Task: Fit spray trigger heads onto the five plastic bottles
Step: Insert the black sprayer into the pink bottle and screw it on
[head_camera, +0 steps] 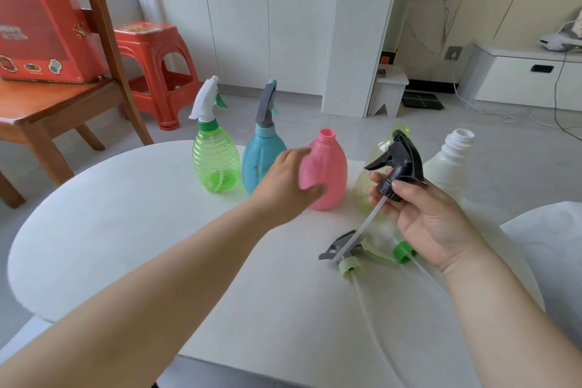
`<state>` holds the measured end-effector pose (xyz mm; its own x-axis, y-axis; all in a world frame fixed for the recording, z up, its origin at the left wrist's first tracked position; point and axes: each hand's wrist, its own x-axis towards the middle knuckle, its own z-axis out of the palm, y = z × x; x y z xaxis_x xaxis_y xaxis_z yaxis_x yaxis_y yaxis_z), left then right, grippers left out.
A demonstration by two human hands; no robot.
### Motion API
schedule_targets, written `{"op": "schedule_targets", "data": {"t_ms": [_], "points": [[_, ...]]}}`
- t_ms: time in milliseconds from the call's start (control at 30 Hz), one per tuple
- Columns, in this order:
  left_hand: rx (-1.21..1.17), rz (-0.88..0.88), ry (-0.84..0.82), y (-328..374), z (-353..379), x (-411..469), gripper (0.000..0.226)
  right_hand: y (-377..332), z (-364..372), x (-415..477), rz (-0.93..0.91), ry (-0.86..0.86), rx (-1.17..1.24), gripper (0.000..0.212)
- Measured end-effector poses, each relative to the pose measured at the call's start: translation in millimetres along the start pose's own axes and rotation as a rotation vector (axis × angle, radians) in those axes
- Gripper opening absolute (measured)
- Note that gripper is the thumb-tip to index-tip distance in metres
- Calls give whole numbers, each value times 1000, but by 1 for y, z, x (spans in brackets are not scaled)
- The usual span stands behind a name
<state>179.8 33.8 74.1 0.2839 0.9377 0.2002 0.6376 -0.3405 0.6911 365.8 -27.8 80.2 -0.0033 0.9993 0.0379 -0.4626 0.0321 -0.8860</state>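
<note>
While two of the five bottles already carry their heads, the green bottle (215, 161) with a white trigger and the blue bottle (259, 161) with a grey one, we stand at the third, and how we hold things points that way. Our left hand (285, 186) reaches forward with fingers spread and curved around the near side of the pink bottle (327, 173), touching it or just about to; the blur keeps us from telling whether the grasp has closed. We judge that it goes there to steady the bottle, whose open neck faces up and would tip easily under a twisting cap. Our right hand (419, 211) is clamped on the black trigger head (398, 164), fingers pinching its threaded collar so the dip tube (362, 228) hangs free below and slants down toward the table (126, 230), ready to be threaded into a neck. Two more heads lie on the table just in front of that hand: a grey one with a pale green collar (348, 257) and another of which only the bright green collar (403, 251) is clear, its body lost behind the wrist. Behind the black head stands a yellowish clear bottle (376, 151), largely hidden, and the white bottle (450, 164) beside it is cut off at the base by our hand.
</note>
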Motion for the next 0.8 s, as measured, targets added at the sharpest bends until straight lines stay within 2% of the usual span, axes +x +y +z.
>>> {"op": "schedule_targets", "data": {"t_ms": [300, 433, 633, 800], "points": [[-232, -175, 44, 5, 32, 50, 95, -5, -18, 3, -23, -68, -74, 21], [-227, -219, 13, 1, 41, 56, 107, -3, -22, 4, -18, -64, -80, 19], [-220, -163, 74, -1, 50, 52, 91, 1, -23, 8, -14, -40, -80, 18], [-372, -64, 152, 2, 37, 30, 84, -4, -18, 8, -44, -58, -100, 19]]}}
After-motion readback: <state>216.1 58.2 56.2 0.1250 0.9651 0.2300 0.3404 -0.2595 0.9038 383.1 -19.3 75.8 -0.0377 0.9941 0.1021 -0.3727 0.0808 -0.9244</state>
